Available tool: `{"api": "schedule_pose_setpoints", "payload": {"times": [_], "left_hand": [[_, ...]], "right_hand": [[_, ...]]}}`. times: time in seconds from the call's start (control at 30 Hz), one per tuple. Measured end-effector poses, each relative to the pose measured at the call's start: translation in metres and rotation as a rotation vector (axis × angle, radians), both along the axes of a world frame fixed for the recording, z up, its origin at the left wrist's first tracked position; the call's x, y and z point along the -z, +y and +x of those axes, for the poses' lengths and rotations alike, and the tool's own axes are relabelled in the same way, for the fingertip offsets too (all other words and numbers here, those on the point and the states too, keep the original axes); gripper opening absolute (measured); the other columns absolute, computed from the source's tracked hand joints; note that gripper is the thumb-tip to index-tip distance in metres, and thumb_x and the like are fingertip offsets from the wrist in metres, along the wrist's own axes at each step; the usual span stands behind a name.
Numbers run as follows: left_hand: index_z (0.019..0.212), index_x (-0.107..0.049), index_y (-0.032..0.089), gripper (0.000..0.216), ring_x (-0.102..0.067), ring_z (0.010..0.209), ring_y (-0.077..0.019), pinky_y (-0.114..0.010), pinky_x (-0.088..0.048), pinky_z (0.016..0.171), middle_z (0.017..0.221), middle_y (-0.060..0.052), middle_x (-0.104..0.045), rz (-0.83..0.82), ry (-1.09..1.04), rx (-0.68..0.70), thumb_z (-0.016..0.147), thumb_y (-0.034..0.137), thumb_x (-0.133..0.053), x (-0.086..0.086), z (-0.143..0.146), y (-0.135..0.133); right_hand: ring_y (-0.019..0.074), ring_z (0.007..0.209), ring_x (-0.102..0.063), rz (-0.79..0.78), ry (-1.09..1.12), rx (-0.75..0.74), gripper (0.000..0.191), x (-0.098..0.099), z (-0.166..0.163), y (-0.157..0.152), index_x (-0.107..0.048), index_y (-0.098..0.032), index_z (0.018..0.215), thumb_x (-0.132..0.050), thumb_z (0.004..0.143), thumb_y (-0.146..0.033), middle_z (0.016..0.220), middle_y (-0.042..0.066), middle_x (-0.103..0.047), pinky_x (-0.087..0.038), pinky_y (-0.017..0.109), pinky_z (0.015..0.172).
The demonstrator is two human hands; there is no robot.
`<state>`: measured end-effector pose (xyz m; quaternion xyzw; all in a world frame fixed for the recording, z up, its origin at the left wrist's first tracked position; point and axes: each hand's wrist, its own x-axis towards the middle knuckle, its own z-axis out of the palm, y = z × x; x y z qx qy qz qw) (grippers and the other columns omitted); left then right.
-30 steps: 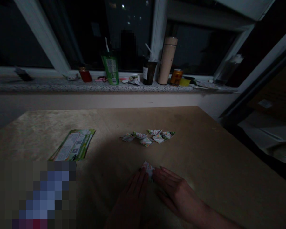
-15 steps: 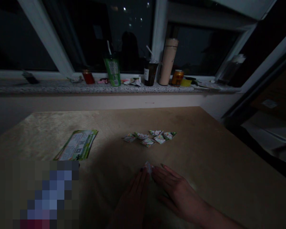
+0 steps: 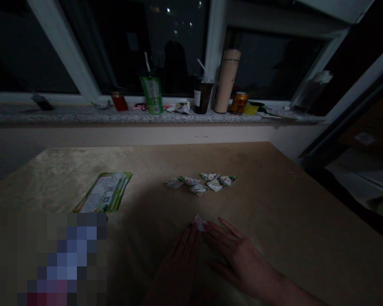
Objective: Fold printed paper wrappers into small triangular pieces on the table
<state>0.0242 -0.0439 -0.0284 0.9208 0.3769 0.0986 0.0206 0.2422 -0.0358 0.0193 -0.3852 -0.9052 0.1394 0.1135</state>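
Note:
My left hand (image 3: 178, 263) and my right hand (image 3: 238, 257) lie flat on the tan table (image 3: 274, 204), fingers stretched out and meeting over a small folded paper piece (image 3: 198, 222). Only the paper's far tip shows between the fingertips. Both hands press on it. Farther from me, several folded paper triangles (image 3: 201, 183) with green and white print lie in a loose cluster.
A green printed leaflet (image 3: 104, 193) lies at the left. A blurred patch covers the near left corner. On the stone windowsill (image 3: 67, 114) stand a green cup with straw (image 3: 152, 93), a dark cup (image 3: 202, 95), a tall flask (image 3: 225, 80), a can (image 3: 239, 103) and a red jar (image 3: 119, 101).
The hands have flattened the folded paper, so less of it shows between the fingertips. The view has shifted slightly.

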Motion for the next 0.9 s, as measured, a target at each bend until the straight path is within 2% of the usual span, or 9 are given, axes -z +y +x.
{"api": "schedule_pose_setpoints", "payload": {"times": [0.17,0.33,0.43,0.57,0.63,0.77,0.83,0.9], "left_hand": [[0.146,-0.011,0.006,0.094,-0.018,0.136,-0.0332,-0.043,-0.026,0.107,0.151,-0.018,-0.014,-0.065,0.002,-0.003,0.080,0.063,-0.045,0.000,-0.002,0.001],[0.145,-0.017,0.006,0.089,-0.020,0.136,-0.0332,-0.043,-0.027,0.107,0.150,-0.018,-0.015,-0.127,-0.002,0.003,0.081,0.062,-0.045,-0.014,0.000,0.000],[0.144,-0.019,0.005,0.088,-0.020,0.136,-0.0327,-0.042,-0.028,0.106,0.150,-0.018,-0.014,-0.132,0.014,-0.025,0.082,0.062,-0.045,-0.021,0.001,-0.001],[0.143,-0.021,0.003,0.092,-0.022,0.135,-0.0349,-0.044,-0.031,0.104,0.149,-0.020,-0.016,-0.111,0.021,-0.003,0.079,0.065,-0.045,-0.019,0.001,0.000],[0.144,-0.023,0.006,0.092,-0.023,0.134,-0.0368,-0.047,-0.030,0.103,0.149,-0.020,-0.016,-0.096,0.024,-0.016,0.078,0.067,-0.045,-0.017,0.000,0.000],[0.143,-0.029,0.020,0.092,-0.024,0.132,-0.0435,-0.055,-0.030,0.099,0.148,-0.021,-0.019,-0.070,0.052,-0.107,0.072,0.074,-0.047,-0.020,-0.003,0.001],[0.143,-0.031,0.020,0.096,-0.026,0.131,-0.0449,-0.055,-0.031,0.098,0.147,-0.022,-0.022,-0.056,0.057,-0.112,0.068,0.078,-0.047,-0.022,-0.005,0.001],[0.142,-0.031,0.014,0.100,-0.026,0.131,-0.0428,-0.052,-0.030,0.100,0.147,-0.022,-0.023,-0.040,0.061,-0.105,0.067,0.080,-0.046,-0.024,-0.007,0.000]], "right_hand": [[0.0216,0.132,-0.035,0.113,0.026,0.059,0.048,0.004,0.004,-0.002,-0.041,-0.012,0.136,-0.048,0.089,-0.023,0.137,0.010,-0.046,-0.024,0.046,0.113],[0.0234,0.132,-0.034,0.173,-0.052,0.066,0.047,0.006,0.007,-0.002,-0.039,-0.015,0.137,-0.045,0.091,-0.024,0.138,0.006,-0.045,-0.016,0.055,0.113],[0.0259,0.135,-0.028,0.223,-0.074,0.084,0.047,0.008,0.010,-0.002,-0.040,-0.017,0.136,-0.047,0.090,-0.027,0.141,0.004,-0.041,-0.019,0.058,0.110],[0.0273,0.134,-0.029,0.296,-0.074,0.140,0.040,0.009,0.011,-0.002,-0.049,-0.021,0.130,-0.048,0.090,-0.025,0.141,0.003,-0.041,-0.023,0.060,0.108],[0.0277,0.133,-0.031,0.310,-0.075,0.148,0.037,0.008,0.010,-0.003,-0.052,-0.020,0.127,-0.047,0.090,-0.024,0.140,0.003,-0.043,-0.024,0.061,0.107],[0.0276,0.133,-0.032,0.286,-0.093,0.164,0.037,0.008,0.009,-0.004,-0.051,-0.022,0.128,-0.045,0.091,-0.024,0.143,0.003,-0.039,-0.027,0.061,0.105],[0.0271,0.133,-0.032,0.267,-0.083,0.174,0.036,0.009,0.010,-0.004,-0.052,-0.023,0.127,-0.046,0.091,-0.024,0.143,0.003,-0.039,-0.026,0.061,0.106],[0.0269,0.133,-0.033,0.256,-0.054,0.182,0.035,0.010,0.011,-0.003,-0.054,-0.025,0.125,-0.047,0.091,-0.025,0.142,0.003,-0.041,-0.025,0.061,0.107]]}}
